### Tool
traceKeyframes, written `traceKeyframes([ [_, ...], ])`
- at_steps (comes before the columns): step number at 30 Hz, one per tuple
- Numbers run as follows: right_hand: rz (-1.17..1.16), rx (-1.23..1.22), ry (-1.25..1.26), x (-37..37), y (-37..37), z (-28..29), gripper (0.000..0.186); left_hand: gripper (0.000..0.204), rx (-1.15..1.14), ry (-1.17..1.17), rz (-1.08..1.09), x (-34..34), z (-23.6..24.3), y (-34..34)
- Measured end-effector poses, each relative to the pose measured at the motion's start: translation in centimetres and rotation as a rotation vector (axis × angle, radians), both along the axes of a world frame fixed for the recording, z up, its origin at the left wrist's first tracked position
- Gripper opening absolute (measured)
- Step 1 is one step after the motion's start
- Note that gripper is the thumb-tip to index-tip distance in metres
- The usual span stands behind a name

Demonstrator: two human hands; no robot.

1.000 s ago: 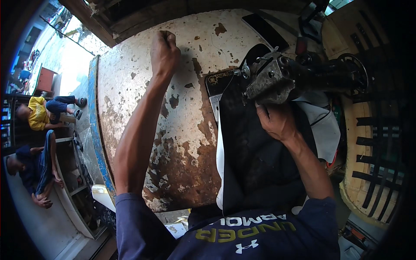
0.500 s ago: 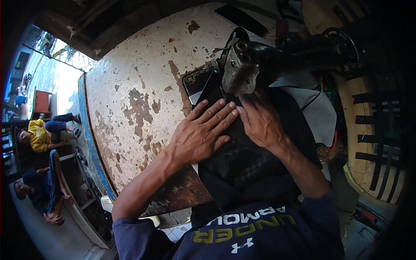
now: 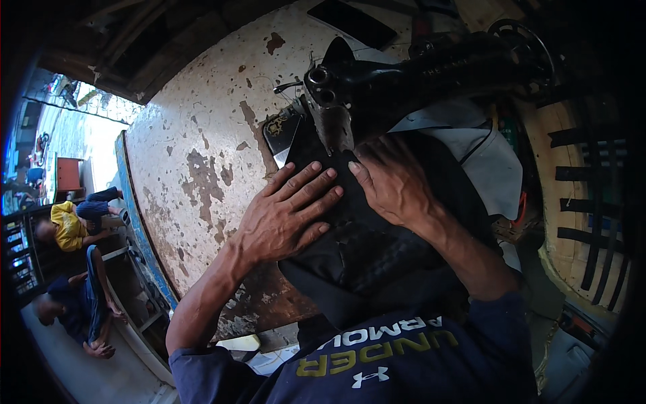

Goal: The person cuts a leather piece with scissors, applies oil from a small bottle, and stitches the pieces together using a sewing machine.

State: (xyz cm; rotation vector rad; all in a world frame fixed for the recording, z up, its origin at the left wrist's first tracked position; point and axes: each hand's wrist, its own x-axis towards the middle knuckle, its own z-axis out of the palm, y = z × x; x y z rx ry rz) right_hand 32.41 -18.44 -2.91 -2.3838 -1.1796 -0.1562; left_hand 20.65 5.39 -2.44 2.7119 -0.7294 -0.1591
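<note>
A black sewing machine (image 3: 431,81) stands at the far right of the worktable, its head above a piece of black cloth (image 3: 377,252). The cloth runs from under the needle area down toward my lap. My left hand (image 3: 289,209) lies flat on the cloth's left edge, fingers stretched toward the machine. On the right, my right hand (image 3: 393,178) presses on the cloth close to the needle, thumb apart; its fingertips are partly hidden behind the machine head. The needle itself is too dark to make out.
The worn, paint-chipped table (image 3: 161,175) spreads to the left, edged in blue. A dark flat phone-like slab (image 3: 351,23) lies at the back. White material (image 3: 494,172) sits right of the cloth. Two people sit beyond the table's left side, one in a yellow shirt (image 3: 69,227).
My hands have drawn slightly apart, the left one sliding left and a little nearer on the cloth. The whole view has shifted, so the machine head appears farther left.
</note>
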Motion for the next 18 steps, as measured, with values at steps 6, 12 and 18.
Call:
traceKeyframes([
  [6, -0.014, 0.003, 0.007, 0.0, 0.0, 0.0, 0.023, 0.060, 0.010, -0.013, -0.003, 0.2, 0.0, 0.0],
  [12, -0.027, 0.045, -0.034, 0.6, 0.2, -1.3, 0.023, 0.060, 0.017, -0.003, 0.021, 0.7, -0.1, 0.1],
  [18, -0.009, 0.012, 0.058, 1.5, 0.6, -0.8, 0.022, 0.058, 0.003, -0.009, 0.048, 1.1, 0.2, 0.2],
])
